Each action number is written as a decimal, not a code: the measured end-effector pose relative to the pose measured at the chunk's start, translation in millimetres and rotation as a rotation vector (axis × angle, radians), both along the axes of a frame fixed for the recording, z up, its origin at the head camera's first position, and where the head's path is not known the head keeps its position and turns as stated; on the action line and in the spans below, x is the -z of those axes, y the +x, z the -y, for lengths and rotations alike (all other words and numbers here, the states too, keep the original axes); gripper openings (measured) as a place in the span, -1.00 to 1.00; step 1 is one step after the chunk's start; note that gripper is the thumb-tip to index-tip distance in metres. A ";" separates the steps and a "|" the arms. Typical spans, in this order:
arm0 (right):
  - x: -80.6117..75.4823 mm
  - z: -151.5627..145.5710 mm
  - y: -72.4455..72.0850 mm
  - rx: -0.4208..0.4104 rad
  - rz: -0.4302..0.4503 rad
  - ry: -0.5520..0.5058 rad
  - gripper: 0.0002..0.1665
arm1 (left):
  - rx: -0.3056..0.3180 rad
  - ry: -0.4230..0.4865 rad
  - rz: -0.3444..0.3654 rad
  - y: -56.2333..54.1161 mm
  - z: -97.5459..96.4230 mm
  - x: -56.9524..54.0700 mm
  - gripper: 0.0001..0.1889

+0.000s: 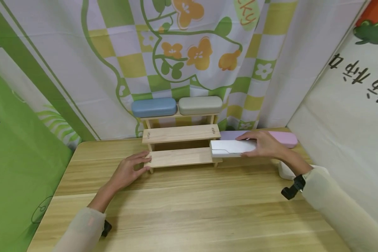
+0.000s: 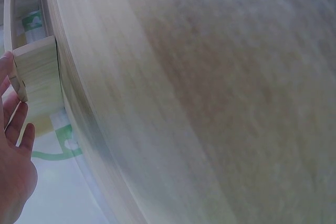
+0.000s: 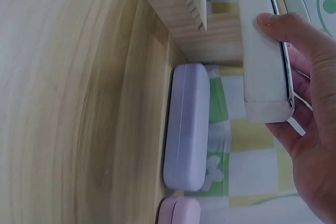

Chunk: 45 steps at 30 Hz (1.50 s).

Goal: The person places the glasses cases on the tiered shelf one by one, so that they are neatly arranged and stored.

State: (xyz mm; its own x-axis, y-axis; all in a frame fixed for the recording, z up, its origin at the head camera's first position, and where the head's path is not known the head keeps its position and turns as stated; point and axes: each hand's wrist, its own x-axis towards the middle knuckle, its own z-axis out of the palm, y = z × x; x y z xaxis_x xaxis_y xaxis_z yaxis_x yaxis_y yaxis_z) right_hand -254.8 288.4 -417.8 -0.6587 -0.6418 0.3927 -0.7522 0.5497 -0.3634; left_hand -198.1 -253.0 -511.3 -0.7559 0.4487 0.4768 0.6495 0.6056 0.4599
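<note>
My right hand (image 1: 261, 145) grips a white, flat-sided glasses case (image 1: 226, 148), thumb on one side and fingers on the other. The case is held level, its left end over the right end of the lowest step of a three-tier wooden stand (image 1: 181, 157). At the left end of that same step, my left hand (image 1: 129, 171) holds the board's edge between thumb and fingers. A blue glasses case (image 1: 154, 107) and a grey-beige one (image 1: 200, 105) lie side by side on the top tier. The middle step is bare.
A lavender case (image 3: 187, 127) and a pink case (image 1: 285, 139) lie on the wooden table (image 1: 189, 210) right of the stand, against the curtain. Partly behind my right forearm is a white object (image 1: 285, 171). Printed curtains (image 1: 208, 70) hang behind and at both sides.
</note>
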 end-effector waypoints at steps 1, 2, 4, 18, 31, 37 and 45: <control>-0.7 2.2 0.1 0.004 0.005 -0.004 -0.37 | 0.000 -0.001 0.001 -0.3 0.2 0.7 -0.60; -1.2 4.4 -0.1 0.007 0.009 -0.007 -0.37 | 0.001 -0.001 0.000 -0.5 0.4 1.5 -0.60; -2.3 9.2 -0.4 0.010 0.018 -0.016 -0.38 | 0.000 -0.003 0.002 -0.5 0.6 2.3 -0.60; -9.4 37.7 -8.0 0.014 -0.011 -0.070 -0.39 | 0.002 0.005 0.002 -0.5 -2.1 -5.7 -0.60; -16.6 64.8 -15.4 0.035 0.006 -0.071 -0.38 | 0.005 0.003 -0.003 -1.5 -2.8 -5.7 -0.60; -14.9 77.5 -19.5 0.014 0.012 -0.106 -0.39 | 0.005 -0.001 -0.011 -0.9 -1.4 -2.9 -0.60; -13.4 94.8 -25.6 -0.020 0.007 -0.183 -0.37 | -0.003 -0.008 -0.010 -0.9 0.5 2.2 -0.60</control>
